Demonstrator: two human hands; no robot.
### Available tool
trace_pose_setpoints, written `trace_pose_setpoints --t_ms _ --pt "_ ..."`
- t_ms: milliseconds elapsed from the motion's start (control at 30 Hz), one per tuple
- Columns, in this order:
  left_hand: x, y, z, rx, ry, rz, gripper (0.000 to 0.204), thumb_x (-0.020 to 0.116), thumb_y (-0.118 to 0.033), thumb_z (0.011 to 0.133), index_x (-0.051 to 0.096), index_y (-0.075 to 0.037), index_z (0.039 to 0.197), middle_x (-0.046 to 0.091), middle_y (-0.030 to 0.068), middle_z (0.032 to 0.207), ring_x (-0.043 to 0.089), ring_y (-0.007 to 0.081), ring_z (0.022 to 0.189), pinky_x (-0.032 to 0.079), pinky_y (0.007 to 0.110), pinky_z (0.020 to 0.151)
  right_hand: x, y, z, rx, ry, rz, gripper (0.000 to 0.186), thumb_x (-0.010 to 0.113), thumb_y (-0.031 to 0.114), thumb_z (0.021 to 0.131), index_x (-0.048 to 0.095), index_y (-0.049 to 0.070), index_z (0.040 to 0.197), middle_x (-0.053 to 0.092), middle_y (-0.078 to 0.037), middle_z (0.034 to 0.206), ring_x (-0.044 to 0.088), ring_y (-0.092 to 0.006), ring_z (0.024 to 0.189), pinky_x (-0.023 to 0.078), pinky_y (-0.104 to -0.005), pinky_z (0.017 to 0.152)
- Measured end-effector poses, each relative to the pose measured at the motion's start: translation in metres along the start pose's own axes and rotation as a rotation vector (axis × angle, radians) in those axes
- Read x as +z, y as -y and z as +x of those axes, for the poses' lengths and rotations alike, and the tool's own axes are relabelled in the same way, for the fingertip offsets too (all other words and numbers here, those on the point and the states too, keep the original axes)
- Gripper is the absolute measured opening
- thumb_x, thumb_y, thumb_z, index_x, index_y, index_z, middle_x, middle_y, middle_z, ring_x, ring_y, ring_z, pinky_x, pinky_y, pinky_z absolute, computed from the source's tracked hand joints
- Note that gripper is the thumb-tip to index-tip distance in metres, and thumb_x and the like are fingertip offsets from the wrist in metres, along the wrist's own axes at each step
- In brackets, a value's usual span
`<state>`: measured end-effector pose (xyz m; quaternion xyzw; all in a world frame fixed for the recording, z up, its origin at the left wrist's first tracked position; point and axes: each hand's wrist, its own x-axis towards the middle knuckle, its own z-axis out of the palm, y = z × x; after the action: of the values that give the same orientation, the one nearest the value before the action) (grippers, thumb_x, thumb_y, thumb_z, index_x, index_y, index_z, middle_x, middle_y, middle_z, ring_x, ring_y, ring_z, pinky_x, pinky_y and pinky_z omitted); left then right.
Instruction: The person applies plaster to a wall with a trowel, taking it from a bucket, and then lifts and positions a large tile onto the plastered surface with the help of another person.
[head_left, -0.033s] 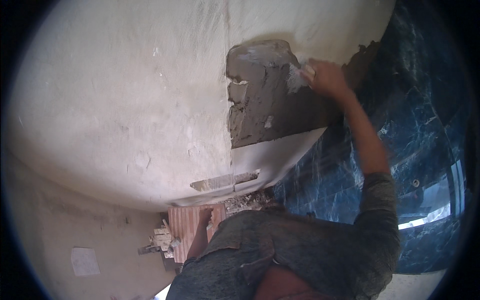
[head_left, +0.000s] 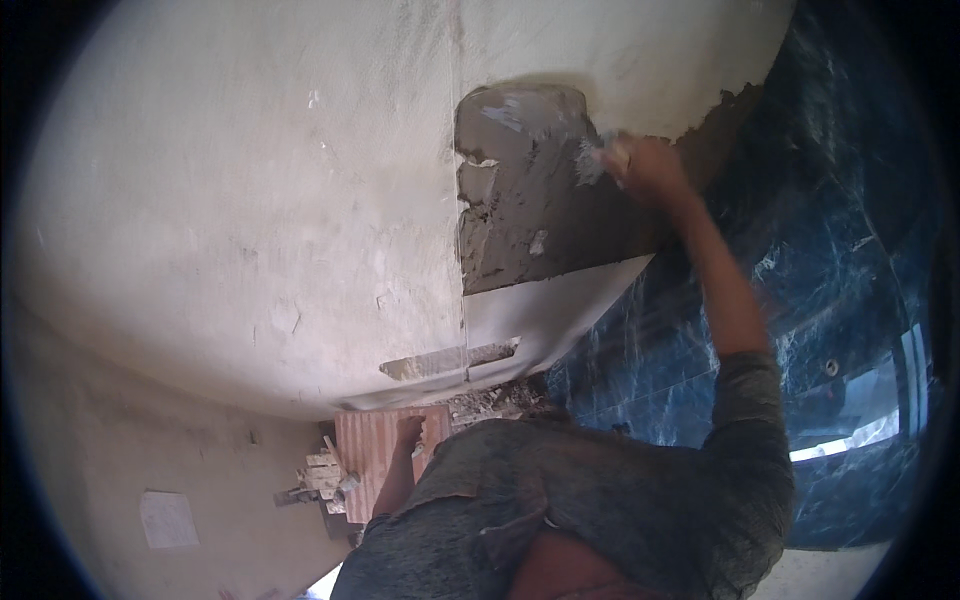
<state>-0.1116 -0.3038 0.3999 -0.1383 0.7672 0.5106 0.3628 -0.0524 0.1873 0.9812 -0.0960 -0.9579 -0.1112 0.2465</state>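
Observation:
My right hand [head_left: 650, 170], its fingers closed around a small pale tool [head_left: 618, 152] that is hard to make out, is at the dark grey plaster patch [head_left: 525, 200] on the white wall [head_left: 260, 180]. White streaks mark the patch beside the tool. Low in the view my left hand [head_left: 408, 432] is small and shadowed, in front of a pinkish ribbed board or block [head_left: 365, 455]. Its fingers look closed, but what they hold is unclear. My dark, dusty shirt fills the lower middle.
Glossy blue marbled tiles [head_left: 850, 260] cover the right wall. A narrow rough hollow [head_left: 440, 360] is cut lower in the white wall. Rubble [head_left: 495, 400] lies at its foot. A pile of pale pieces [head_left: 322, 475] sits beside the board. A pale sheet [head_left: 170, 518] is on the left plastered wall.
My right hand and forearm have shifted slightly downward, and a little left at the forearm, along the grey patch.

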Motion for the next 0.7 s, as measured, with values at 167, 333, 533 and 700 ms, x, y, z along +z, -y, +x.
trace_pose_setpoints --t_ms 167,333,533,700 --pt "-0.009 0.012 -0.016 -0.034 0.020 -0.001 0.029 0.067 -0.025 0.081 0.070 0.001 0.093 0.061 0.0098 0.073 0.057 0.0189 0.058 0.045 0.034 0.049 0.166 0.008 -0.066 -0.256 -0.251 0.058 0.032 0.057 0.036 0.093 0.065 0.006 0.088 0.061 -0.015 0.071 0.061 -0.0345 0.067 0.048 -0.0434 0.062" --pt "-0.041 0.033 -0.029 -0.017 -0.035 0.003 0.025 0.069 -0.023 0.080 0.068 0.002 0.085 0.058 0.0094 0.065 0.055 0.0187 0.053 0.044 0.034 0.046 0.178 0.085 -0.076 0.285 -0.056 0.568 0.043 0.057 0.042 0.091 0.064 0.001 0.083 0.061 -0.021 0.070 0.059 -0.0410 0.066 0.046 -0.0466 0.062" --pt "-0.035 0.002 -0.023 -0.047 -0.059 0.066 0.025 0.068 -0.023 0.080 0.067 0.001 0.086 0.054 0.0066 0.062 0.052 0.0174 0.051 0.044 0.032 0.044 0.188 0.102 -0.083 0.171 -0.148 0.597 0.047 0.055 0.043 0.092 0.063 -0.002 0.083 0.061 -0.024 0.071 0.058 -0.0459 0.068 0.047 -0.0492 0.064" --pt "-0.028 -0.017 -0.033 0.039 0.002 0.043 0.028 0.068 -0.024 0.080 0.067 0.000 0.094 0.056 0.0054 0.066 0.054 0.0154 0.056 0.045 0.030 0.047 0.199 0.078 -0.093 0.112 -0.005 0.385 0.045 0.057 0.043 0.090 0.064 -0.002 0.091 0.062 -0.025 0.075 0.061 -0.0454 0.073 0.049 -0.0500 0.068"
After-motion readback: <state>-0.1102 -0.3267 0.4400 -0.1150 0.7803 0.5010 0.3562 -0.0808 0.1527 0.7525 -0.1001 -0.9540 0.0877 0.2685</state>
